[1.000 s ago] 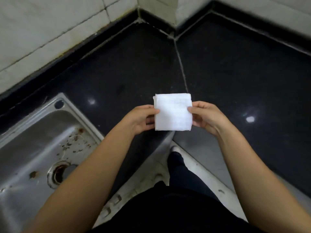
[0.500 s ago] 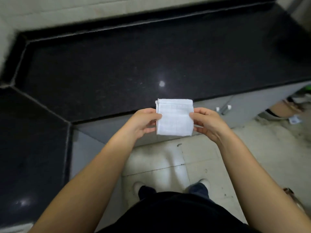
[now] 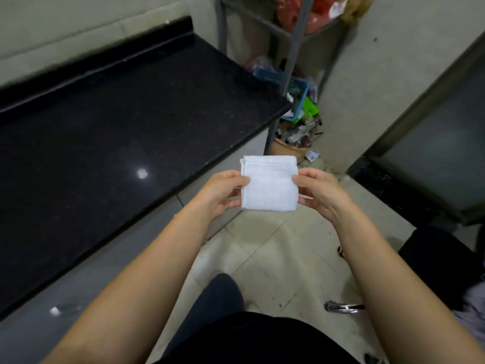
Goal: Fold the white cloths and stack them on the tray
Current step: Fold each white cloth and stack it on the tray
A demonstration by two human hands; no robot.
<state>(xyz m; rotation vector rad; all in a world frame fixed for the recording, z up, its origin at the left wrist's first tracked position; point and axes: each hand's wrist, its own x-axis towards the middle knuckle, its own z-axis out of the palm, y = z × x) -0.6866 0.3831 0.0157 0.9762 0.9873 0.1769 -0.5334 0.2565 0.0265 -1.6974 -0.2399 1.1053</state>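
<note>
A white cloth (image 3: 269,183), folded into a small square, is held in the air in front of me, past the counter's edge and above the floor. My left hand (image 3: 219,190) pinches its left edge between thumb and fingers. My right hand (image 3: 319,189) pinches its right edge the same way. The cloth is flat and faces the camera. No tray is in view.
A black stone counter (image 3: 118,127) runs along the left, with a grey cabinet front (image 3: 78,290) below it. A metal rack (image 3: 294,56) with blue baskets (image 3: 296,93) and clutter stands behind. A dark-framed door (image 3: 433,143) is at right. Tiled floor (image 3: 278,258) lies underfoot.
The view has swung to the right: the sink and the counter corner have left the frame, and the rack and door have come in. Both hands keep the same hold on the folded cloth.
</note>
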